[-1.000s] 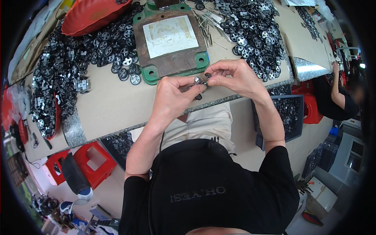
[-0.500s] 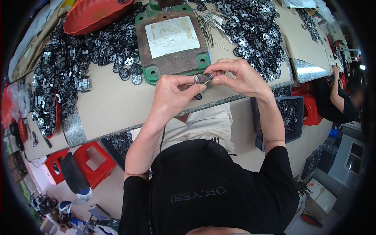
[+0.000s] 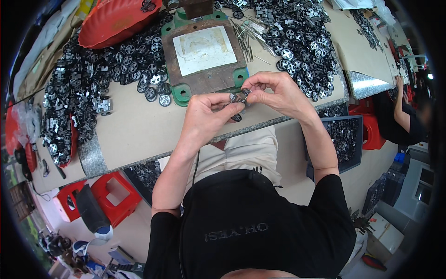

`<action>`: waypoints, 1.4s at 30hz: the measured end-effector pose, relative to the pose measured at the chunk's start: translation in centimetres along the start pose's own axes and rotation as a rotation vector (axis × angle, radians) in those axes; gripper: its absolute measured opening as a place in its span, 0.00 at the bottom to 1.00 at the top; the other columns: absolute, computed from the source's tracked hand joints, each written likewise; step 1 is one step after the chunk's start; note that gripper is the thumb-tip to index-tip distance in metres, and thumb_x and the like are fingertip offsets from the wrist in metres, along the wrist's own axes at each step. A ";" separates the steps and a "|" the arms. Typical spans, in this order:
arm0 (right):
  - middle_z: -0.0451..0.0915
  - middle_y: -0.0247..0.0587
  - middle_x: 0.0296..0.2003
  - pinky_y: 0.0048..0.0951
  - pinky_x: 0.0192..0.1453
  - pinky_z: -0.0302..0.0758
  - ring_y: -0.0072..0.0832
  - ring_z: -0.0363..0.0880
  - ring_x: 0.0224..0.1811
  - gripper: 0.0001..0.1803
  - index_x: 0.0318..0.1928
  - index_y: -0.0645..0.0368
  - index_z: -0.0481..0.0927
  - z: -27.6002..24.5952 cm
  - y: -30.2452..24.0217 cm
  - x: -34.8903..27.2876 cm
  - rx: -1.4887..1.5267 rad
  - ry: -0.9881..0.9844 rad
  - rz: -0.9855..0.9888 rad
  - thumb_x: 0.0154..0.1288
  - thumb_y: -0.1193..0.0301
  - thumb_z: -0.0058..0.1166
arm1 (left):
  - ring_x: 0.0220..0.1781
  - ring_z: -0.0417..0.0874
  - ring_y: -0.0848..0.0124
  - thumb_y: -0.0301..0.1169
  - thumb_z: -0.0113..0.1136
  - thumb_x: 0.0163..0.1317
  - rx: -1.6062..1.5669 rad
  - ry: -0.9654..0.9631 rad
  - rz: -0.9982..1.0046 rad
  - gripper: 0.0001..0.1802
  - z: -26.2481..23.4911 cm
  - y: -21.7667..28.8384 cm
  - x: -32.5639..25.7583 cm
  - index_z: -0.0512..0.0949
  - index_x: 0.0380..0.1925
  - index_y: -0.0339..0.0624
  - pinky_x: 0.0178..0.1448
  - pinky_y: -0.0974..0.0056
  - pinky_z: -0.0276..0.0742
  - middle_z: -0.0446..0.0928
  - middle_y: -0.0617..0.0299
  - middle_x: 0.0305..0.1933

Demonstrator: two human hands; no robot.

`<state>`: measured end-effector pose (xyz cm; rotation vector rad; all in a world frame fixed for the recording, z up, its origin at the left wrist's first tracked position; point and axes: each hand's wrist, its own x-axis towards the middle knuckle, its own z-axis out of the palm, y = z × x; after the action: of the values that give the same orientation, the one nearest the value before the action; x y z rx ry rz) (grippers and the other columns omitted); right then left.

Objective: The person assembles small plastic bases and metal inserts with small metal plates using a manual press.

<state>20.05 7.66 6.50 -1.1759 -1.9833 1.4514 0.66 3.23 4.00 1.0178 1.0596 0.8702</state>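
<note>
Over the table's front edge, my left hand (image 3: 202,116) pinches a small grey toy-car chassis (image 3: 235,98) between thumb and fingers. A black wheel (image 3: 237,118) shows at the chassis's near side, below my left thumb. My right hand (image 3: 281,95) is closed in a pinch on another small black wheel (image 3: 245,91), held against the far side of the chassis. A thin metal axle seems to run between them; the fingertips partly hide the join. Just beyond my hands stands a green and brown metal press base (image 3: 204,80) with a white sheet (image 3: 204,50) on it.
Black wheels with silver spokes (image 3: 304,51) lie heaped right of the base, near loose metal rods (image 3: 251,35). More wheels and chassis parts (image 3: 69,88) cover the left, below a red tray (image 3: 118,23). A grey parts crate (image 3: 341,139) and red stools (image 3: 114,197) stand below.
The view has shifted slightly, so the table's left side sits a little lower. Both hands keep their grips, with the right-hand wheel still close against the chassis.
</note>
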 end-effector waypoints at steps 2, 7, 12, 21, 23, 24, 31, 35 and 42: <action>0.76 0.34 0.33 0.21 0.37 0.68 0.17 0.70 0.33 0.14 0.43 0.63 0.79 0.1 0.4 0.0 0.079 0.020 -0.076 0.53 0.75 0.58 | 0.28 0.78 0.81 0.25 0.62 0.52 -0.052 -0.007 -0.001 0.11 -0.1 0.0 0.0 0.80 0.36 0.33 0.30 0.76 0.76 0.80 0.61 0.30; 0.76 0.36 0.33 0.21 0.38 0.69 0.20 0.71 0.33 0.18 0.45 0.62 0.78 -0.4 -0.3 0.3 -0.011 -0.014 -0.235 0.51 0.75 0.59 | 0.29 0.77 0.81 0.24 0.62 0.53 -0.113 -0.021 -0.038 0.12 -0.3 0.5 0.0 0.78 0.38 0.32 0.32 0.76 0.76 0.80 0.61 0.31; 0.77 0.37 0.35 0.21 0.38 0.70 0.22 0.71 0.32 0.23 0.50 0.60 0.75 -0.3 -1.0 0.0 -0.151 0.043 -0.243 0.50 0.73 0.60 | 0.35 0.79 0.77 0.21 0.61 0.53 -0.033 -0.014 0.087 0.16 -0.4 0.7 0.2 0.74 0.43 0.33 0.37 0.73 0.78 0.78 0.60 0.36; 0.78 0.38 0.37 0.20 0.35 0.70 0.19 0.72 0.31 0.21 0.50 0.61 0.74 -0.4 0.0 -0.6 -0.115 0.190 -0.245 0.54 0.73 0.57 | 0.34 0.77 0.77 0.23 0.62 0.48 0.185 0.415 0.453 0.12 -3.6 3.5 5.5 0.76 0.34 0.32 0.39 0.72 0.71 0.79 0.59 0.31; 0.78 0.38 0.36 0.20 0.35 0.70 0.19 0.72 0.31 0.20 0.50 0.62 0.75 -0.4 0.2 -0.7 -0.126 0.191 -0.238 0.54 0.73 0.57 | 0.35 0.78 0.75 0.24 0.63 0.47 0.208 0.448 0.435 0.13 -4.4 2.9 6.8 0.76 0.34 0.32 0.40 0.71 0.72 0.79 0.57 0.32; 0.78 0.38 0.36 0.19 0.35 0.70 0.19 0.72 0.31 0.20 0.49 0.62 0.75 -0.4 0.3 -0.9 -0.134 0.203 -0.218 0.54 0.73 0.57 | 0.36 0.78 0.73 0.26 0.64 0.46 0.218 0.473 0.412 0.14 -4.5 2.7 7.1 0.76 0.34 0.32 0.41 0.69 0.72 0.78 0.56 0.33; 0.79 0.41 0.34 0.21 0.30 0.69 0.20 0.72 0.28 0.17 0.45 0.64 0.77 -1.8 0.7 -0.5 -0.171 0.283 -0.194 0.54 0.70 0.58 | 0.40 0.79 0.62 0.29 0.65 0.44 0.393 0.546 0.469 0.17 -5.1 1.6 8.6 0.77 0.34 0.32 0.44 0.63 0.72 0.75 0.49 0.38; 0.79 0.39 0.34 0.20 0.32 0.70 0.21 0.74 0.31 0.15 0.43 0.63 0.78 -4.9 -1.6 -0.5 -0.253 0.354 -0.263 0.55 0.72 0.57 | 0.35 0.79 0.61 0.29 0.65 0.44 0.479 0.599 0.563 0.15 -4.6 2.4 8.9 0.76 0.32 0.33 0.42 0.62 0.72 0.74 0.49 0.34; 0.79 0.32 0.32 0.16 0.31 0.69 0.13 0.73 0.32 0.12 0.41 0.64 0.79 -13.8 -14.0 0.2 -0.285 0.603 -0.509 0.61 0.69 0.52 | 0.34 0.76 0.57 0.30 0.64 0.44 0.616 0.665 0.680 0.13 -4.7 1.0 7.2 0.75 0.28 0.34 0.41 0.58 0.68 0.74 0.51 0.31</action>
<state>24.74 14.23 24.40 -0.9591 -1.8798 0.4972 -2.05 11.26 2.26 1.7228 1.6325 1.5524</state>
